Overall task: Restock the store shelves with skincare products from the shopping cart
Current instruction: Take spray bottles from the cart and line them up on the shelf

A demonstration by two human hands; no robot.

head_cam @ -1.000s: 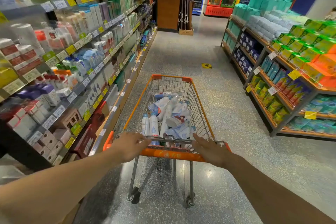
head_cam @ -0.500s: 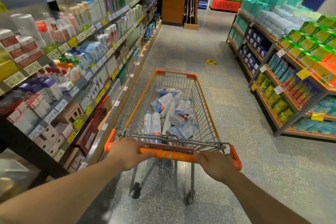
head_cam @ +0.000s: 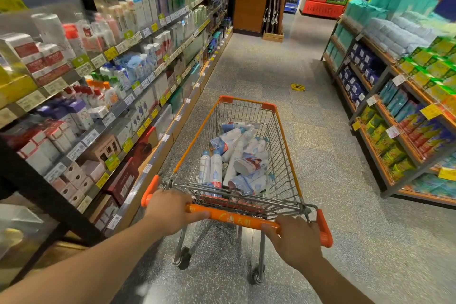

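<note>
Two hands, left hand (head_cam: 172,210) and right hand (head_cam: 294,239), grip one cart (head_cam: 283,131) holding perhaps ten bottles (head_cam: 237,155).

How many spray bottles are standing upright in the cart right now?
2. Both upright spray bottles stand side by side at the cart's near-left corner: one on the left, the other touching its right. The rest lie jumbled; more may be hidden.
</note>
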